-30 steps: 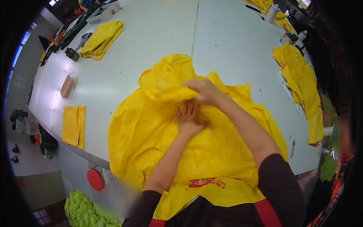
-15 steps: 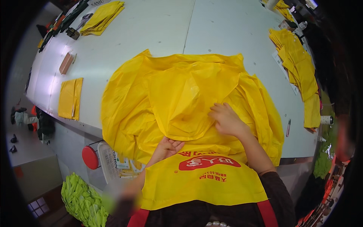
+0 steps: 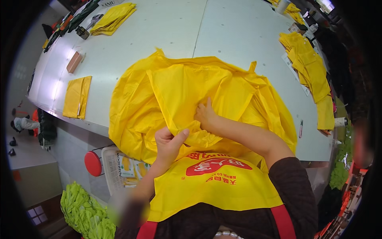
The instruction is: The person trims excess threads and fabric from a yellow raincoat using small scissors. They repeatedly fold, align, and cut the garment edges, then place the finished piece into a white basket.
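A crumpled yellow raincoat (image 3: 135,95) is spread over the near side of the table, its hood-like panel (image 3: 179,87) in the middle. My left hand (image 3: 169,145) is closed on the near edge of that panel, with the thumb on top and the cloth lifted a little. My right hand (image 3: 207,116) rests on the panel, fingers stretched out and pressing into the fabric; some fingertips are hidden by folds. I wear a yellow apron (image 3: 215,191) with red printing and red straps, and the coat's near part meets it.
On the pale table (image 3: 238,32), a folded yellow piece (image 3: 76,97) and a small brown block (image 3: 74,62) lie left. A yellow stack (image 3: 113,18) is far left, more yellow garments (image 3: 306,67) right, beside a slim pen-like tool (image 3: 301,128). Below stand a white basket (image 3: 109,167) and red stool (image 3: 93,163).
My left hand has risen and closed on the panel's edge, where before it lay palm up beneath it. My right hand has moved left across the panel, and the fabric has bunched up.
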A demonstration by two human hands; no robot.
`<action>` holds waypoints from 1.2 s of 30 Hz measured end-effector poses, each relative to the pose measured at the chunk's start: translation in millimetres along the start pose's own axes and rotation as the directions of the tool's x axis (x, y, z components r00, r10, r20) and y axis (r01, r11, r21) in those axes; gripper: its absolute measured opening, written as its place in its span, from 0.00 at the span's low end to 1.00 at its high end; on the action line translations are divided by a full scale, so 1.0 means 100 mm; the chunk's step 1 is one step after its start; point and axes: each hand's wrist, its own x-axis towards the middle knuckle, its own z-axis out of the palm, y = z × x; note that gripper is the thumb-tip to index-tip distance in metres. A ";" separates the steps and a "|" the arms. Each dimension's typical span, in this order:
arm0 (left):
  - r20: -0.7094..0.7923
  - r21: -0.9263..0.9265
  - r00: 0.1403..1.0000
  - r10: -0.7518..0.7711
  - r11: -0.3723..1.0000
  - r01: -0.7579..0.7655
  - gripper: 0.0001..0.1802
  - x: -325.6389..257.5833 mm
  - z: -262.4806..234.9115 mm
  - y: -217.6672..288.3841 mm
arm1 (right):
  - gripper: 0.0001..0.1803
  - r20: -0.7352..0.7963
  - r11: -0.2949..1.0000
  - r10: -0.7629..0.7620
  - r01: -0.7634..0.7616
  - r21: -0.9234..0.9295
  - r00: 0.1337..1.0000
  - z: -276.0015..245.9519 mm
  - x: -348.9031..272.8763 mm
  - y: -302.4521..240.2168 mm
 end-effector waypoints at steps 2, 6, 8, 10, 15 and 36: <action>-0.125 0.004 0.980 -0.157 0.987 0.158 0.07 0.03 -0.11 -0.07 | 0.17 -0.214 0.988 0.038 -0.069 -0.140 0.976 0.20 -0.03 0.07; -0.239 -0.149 0.909 -0.341 0.938 0.312 0.10 0.05 -0.50 -0.29 | 0.20 -0.043 0.955 -0.011 0.023 0.295 0.999 0.02 -0.16 0.21; -0.270 -0.179 0.889 -0.370 0.926 0.331 0.10 0.08 -0.55 -0.38 | 0.22 0.117 0.748 -0.203 0.077 0.659 0.972 -0.15 -0.23 0.40; -0.263 -0.235 0.893 -0.364 0.922 0.307 0.09 0.13 -0.47 -0.40 | 0.24 0.179 0.709 -0.330 0.118 0.696 0.927 -0.15 -0.29 0.32; -0.108 -0.137 0.958 -0.266 0.958 0.250 0.17 0.39 -0.02 -0.06 | 0.26 0.172 0.641 -0.370 0.117 0.759 0.913 0.09 -0.21 0.39; 0.594 0.804 0.786 0.168 -0.098 -0.587 0.09 1.37 0.37 -1.48 | 0.12 -0.130 0.746 0.461 -0.304 0.593 0.878 0.62 -1.68 0.96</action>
